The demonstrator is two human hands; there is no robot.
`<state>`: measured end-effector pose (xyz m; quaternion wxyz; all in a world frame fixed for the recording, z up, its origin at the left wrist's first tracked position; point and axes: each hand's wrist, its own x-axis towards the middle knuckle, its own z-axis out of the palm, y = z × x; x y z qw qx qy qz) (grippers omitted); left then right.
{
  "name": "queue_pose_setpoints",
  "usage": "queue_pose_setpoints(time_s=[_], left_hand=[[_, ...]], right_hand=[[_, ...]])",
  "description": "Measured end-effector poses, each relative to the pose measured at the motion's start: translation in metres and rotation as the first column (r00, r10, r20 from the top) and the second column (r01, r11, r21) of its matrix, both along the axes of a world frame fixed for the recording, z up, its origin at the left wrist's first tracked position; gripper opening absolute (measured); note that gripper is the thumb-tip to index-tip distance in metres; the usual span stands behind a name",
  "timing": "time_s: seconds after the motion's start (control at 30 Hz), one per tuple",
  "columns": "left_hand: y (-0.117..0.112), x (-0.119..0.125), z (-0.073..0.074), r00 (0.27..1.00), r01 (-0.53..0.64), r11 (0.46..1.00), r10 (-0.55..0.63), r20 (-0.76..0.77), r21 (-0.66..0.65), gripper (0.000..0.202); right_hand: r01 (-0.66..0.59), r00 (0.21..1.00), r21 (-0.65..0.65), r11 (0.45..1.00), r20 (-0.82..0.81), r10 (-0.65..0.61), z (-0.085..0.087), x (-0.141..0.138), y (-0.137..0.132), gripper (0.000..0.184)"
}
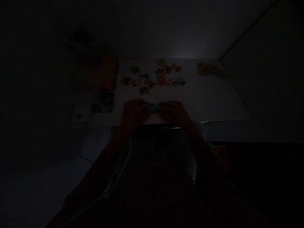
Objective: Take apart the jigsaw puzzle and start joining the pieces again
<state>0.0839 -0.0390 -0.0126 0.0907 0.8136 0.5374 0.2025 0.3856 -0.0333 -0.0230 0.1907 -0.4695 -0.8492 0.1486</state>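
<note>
The picture is very dark. Close to the front edge of the white table, some joined jigsaw puzzle pieces, partly green, lie between my two hands. My left hand grips their left side, fingers bent and thumb toward the middle. From the other side my right hand has its fingers closed on the right end. The hands cover part of the pieces, so their full outline is hidden. Beyond the hands lie loose puzzle pieces in several colours, some overlapping or joined.
A heap of puzzle pieces lies at the far right of the table. On the left are an orange box, a dark picture card and a white device with a cord. A wall borders the table's back.
</note>
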Motion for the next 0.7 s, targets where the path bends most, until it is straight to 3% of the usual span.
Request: queue_pose_setpoints(time_s=[0.23, 0.7], left_hand=[[0.0010, 0.0011, -0.0031, 1.000, -0.029, 1.000, 0.029, -0.012, -0.001, 0.043], [-0.0005, -0.0028, -0.0042, 0.997, 0.082, 0.997, -0.082, 0.011, 0.012, 0.043]], right_hand=[[0.008, 1.000, 0.039, 0.999, -0.027, -0.007, -0.0036, -0.0003, 0.0011, 0.034], [0.000, 1.000, 0.067, 0.998, -0.031, 0.002, -0.0096, -0.0014, 0.0003, 0.025]])
